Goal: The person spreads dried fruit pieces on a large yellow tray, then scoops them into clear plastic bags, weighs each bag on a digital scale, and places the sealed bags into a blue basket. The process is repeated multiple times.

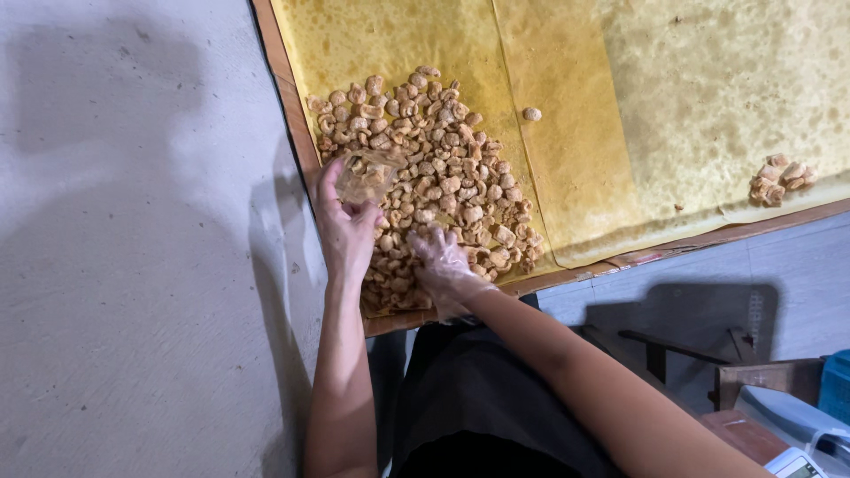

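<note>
A big heap of golden-brown fried snack pieces [443,150] lies on yellow oil-stained paper [575,133] covering a wooden tray. My left hand [343,226] holds a small clear plastic bag [365,175] open at the heap's left edge. My right hand [443,265], in a thin clear plastic glove, rests on the pieces at the heap's near edge, fingers curled over some of them.
A lone piece [531,113] and a small pile [779,180] lie apart on the paper at the right. The tray's wooden rim [292,106] borders a grey floor at left. A wooden stool [708,363], a white scale [801,434] and a blue crate [837,385] sit at lower right.
</note>
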